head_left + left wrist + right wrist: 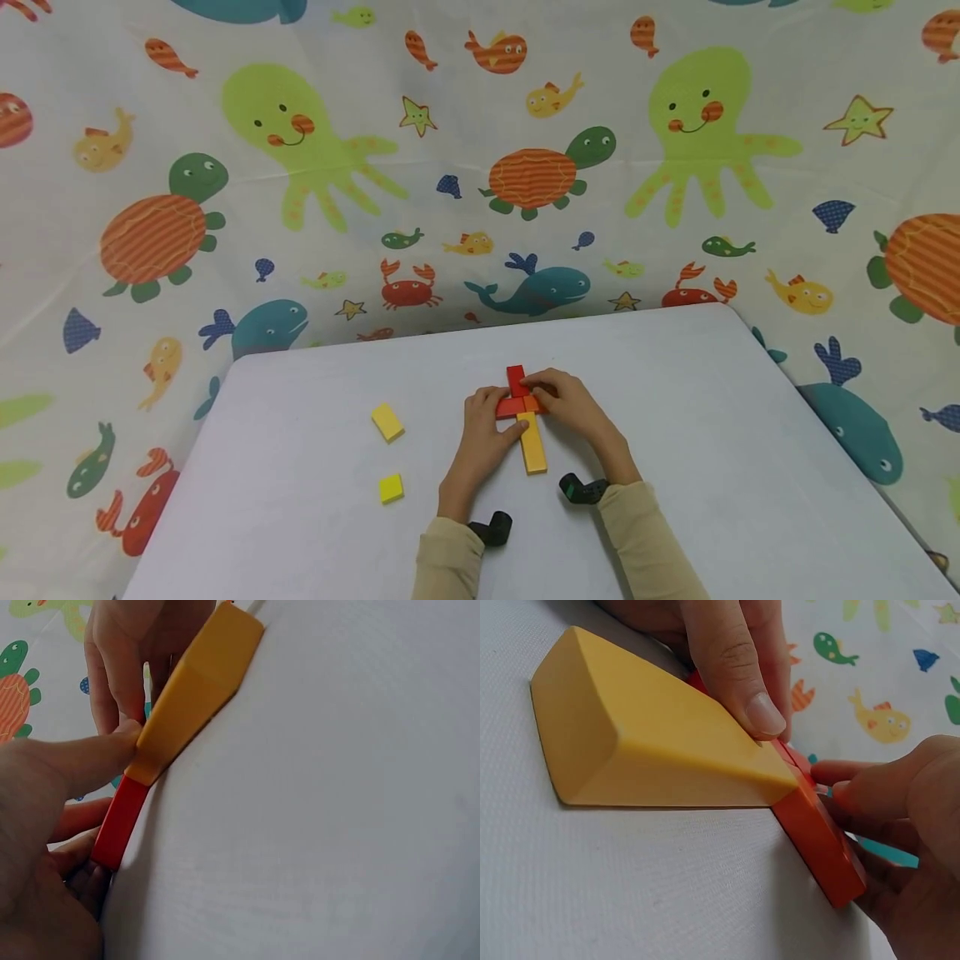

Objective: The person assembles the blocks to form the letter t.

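Wooden blocks form a cross on the white table. An upright red block is at its top, another red block is its left arm, an orange block its right arm, and a long yellow block its stem. My left hand curls its fingers round the left red block's outer end, while its thumb presses the yellow block's upper end. From the right, my right hand has its fingers bent round the orange block, with fingertips by the upright red block.
To the left lie a yellow rectangular block and a smaller yellow square block. Black wrist cameras are strapped on both wrists. Behind the white table hangs a cloth printed with sea animals.
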`<state>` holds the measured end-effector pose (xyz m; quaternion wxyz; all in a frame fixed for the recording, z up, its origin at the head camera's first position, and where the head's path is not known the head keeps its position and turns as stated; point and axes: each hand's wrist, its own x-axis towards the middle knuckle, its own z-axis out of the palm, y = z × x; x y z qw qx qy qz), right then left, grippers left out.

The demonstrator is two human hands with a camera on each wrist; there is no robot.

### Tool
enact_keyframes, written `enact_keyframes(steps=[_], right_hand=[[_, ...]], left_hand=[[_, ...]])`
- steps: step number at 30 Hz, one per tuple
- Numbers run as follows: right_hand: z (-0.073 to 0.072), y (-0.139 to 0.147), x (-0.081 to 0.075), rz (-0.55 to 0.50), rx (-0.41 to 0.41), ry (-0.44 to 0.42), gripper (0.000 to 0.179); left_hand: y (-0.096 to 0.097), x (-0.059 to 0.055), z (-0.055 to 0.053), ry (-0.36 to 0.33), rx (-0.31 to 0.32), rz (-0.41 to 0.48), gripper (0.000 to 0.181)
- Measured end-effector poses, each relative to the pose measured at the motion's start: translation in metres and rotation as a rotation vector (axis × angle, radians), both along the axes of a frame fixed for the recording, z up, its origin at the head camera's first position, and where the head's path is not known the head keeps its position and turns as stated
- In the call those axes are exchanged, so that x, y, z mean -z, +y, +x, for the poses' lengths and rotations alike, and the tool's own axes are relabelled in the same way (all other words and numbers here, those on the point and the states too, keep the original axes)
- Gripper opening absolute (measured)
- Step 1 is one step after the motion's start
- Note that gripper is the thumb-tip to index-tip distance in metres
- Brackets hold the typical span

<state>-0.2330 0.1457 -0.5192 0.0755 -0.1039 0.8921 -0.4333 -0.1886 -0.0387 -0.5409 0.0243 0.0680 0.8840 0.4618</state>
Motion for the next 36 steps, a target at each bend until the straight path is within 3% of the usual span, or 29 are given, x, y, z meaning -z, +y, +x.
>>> enact_keyframes(steps=[16,28,36], right_hand=[[-0.001,0.034,-0.005,0.035,-0.114,-0.059,0.037],[-0.001,0.034,-0.003,0.024,-0.109,-0.069,0.032],[-0.001,0.033,-0.002,0.027,-0.105,-0.069,0.031]], left_hand=[[-0.005,0.005,-0.002,0.019,0.008,0.02,0.057],[-0.007,0.006,-0.002,0.087,-0.016,0.007,0.034],[-0.007,0.008,-0.004,0.098,-0.02,0.017,0.031]])
